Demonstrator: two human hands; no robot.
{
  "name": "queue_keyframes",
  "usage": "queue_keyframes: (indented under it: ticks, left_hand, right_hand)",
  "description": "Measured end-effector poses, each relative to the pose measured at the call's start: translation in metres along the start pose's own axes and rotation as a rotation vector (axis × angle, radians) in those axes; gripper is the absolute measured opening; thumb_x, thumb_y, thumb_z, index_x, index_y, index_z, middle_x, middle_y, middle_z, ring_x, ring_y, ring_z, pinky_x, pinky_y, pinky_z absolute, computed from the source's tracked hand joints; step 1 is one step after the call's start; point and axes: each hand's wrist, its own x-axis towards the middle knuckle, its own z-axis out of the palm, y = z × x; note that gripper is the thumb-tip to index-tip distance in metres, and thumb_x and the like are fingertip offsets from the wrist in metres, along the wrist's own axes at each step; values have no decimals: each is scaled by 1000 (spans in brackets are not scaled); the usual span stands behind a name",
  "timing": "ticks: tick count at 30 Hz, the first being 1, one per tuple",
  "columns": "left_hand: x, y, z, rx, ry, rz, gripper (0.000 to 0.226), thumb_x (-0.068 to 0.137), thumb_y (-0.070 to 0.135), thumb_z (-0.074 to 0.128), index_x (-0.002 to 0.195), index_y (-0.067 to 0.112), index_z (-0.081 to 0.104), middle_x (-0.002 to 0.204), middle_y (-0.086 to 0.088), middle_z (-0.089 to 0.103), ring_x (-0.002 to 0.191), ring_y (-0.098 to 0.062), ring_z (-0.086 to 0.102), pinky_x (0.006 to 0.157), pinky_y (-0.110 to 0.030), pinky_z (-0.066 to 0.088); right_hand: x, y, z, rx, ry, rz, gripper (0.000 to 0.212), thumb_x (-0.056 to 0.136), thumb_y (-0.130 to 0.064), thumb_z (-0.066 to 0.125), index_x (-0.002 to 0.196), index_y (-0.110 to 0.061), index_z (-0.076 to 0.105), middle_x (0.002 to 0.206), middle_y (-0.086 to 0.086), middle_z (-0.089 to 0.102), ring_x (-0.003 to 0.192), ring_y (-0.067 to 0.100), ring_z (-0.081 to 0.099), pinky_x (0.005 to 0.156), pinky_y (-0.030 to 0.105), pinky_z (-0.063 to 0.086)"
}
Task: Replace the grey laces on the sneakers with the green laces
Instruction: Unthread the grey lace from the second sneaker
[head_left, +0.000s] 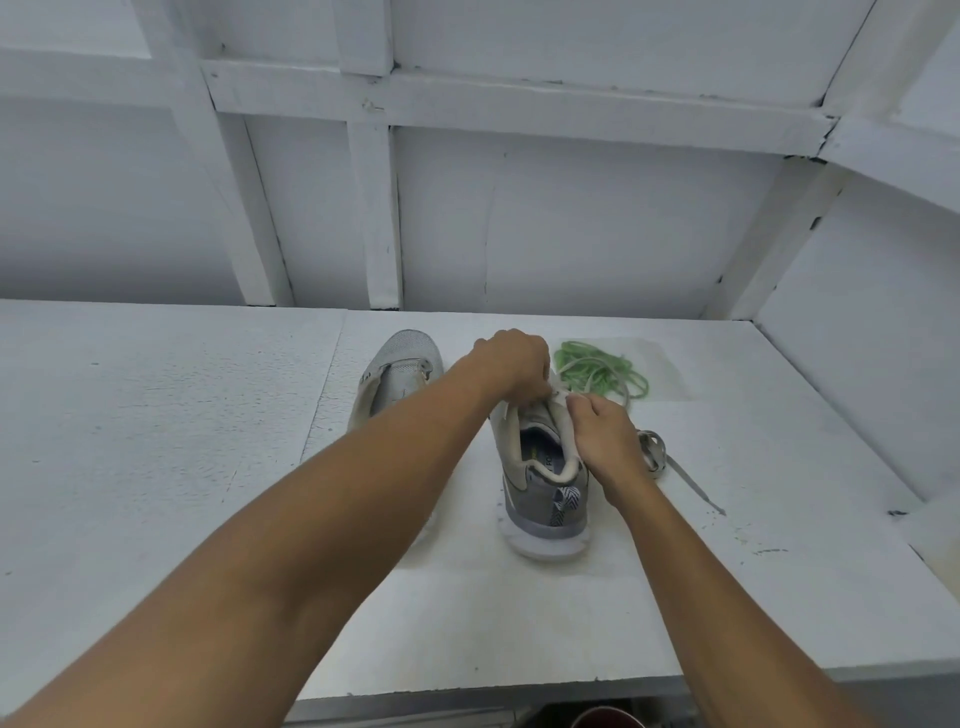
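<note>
**Item 1: near sneaker** (540, 483), grey, heel toward the wearer, on the white table (171, 415). This is the landmark for all entries below.

**Item 2: left hand** (514, 364), over the sneaker's throat, fingers curled and gripping its upper edge. The exact contact point is hidden.

**Item 3: right hand** (602, 431), on the sneaker's right collar, fingertips pinching a grey lace strand (571, 375) that trails away from the throat.

**Item 4: far sneaker** (400, 374), left of the landmark, throat open, no lace visible.

**Item 5: loose grey lace** (655, 453), just right of the landmark, apart from it.

**Item 6: green laces** (602, 371), 1 heap beyond the landmark and to its right, untouched.

**Step, as judged:** stripping the grey lace from sneaker 2 of 2. No green lace is threaded yet.

**Next move calls for:** drawing the strand clear of the remaining eyelets while the left hand steadies the shoe, then separating 1 green lace from the heap.
</note>
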Motion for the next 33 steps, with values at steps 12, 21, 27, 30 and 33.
queue_keyframes:
  ticks: [12,21,27,30,33]
  left_hand:
    - [0,-44,-50,209,298,-276,26,92,19,47,114,9,55,116,-12,59,109,-31,54,83,-37,38]
    - [-3,13,-2,40,-12,67,15,91,25,54,105,23,61,104,1,59,106,-23,53,93,-42,31]
    - [2,-1,-31,261,194,24,26,86,6,48,104,21,59,103,-1,61,106,-24,55,100,-47,26]
    - [2,-25,-64,330,332,-105,31,81,1,48,106,16,59,97,-7,59,104,-29,55,101,-48,27]
    - [2,-34,-69,309,271,-161,31,89,15,53,120,16,57,109,-9,56,112,-30,51,102,-49,30]
  right_hand:
    - [-1,2,1,34,4,7,32,97,-28,42,68,-15,43,65,3,43,64,19,39,61,34,29]
    - [-1,2,0,42,4,13,39,96,-29,43,72,1,48,70,16,51,67,20,43,62,34,32]
    - [-1,3,0,38,11,1,35,97,-28,43,68,-9,46,67,9,47,67,20,42,61,34,30]
    - [0,4,1,40,15,1,33,97,-28,43,66,-15,43,66,5,44,65,19,39,60,34,28]
    - [0,3,1,38,20,2,33,97,-27,43,66,-15,41,65,4,43,64,19,38,60,34,28]
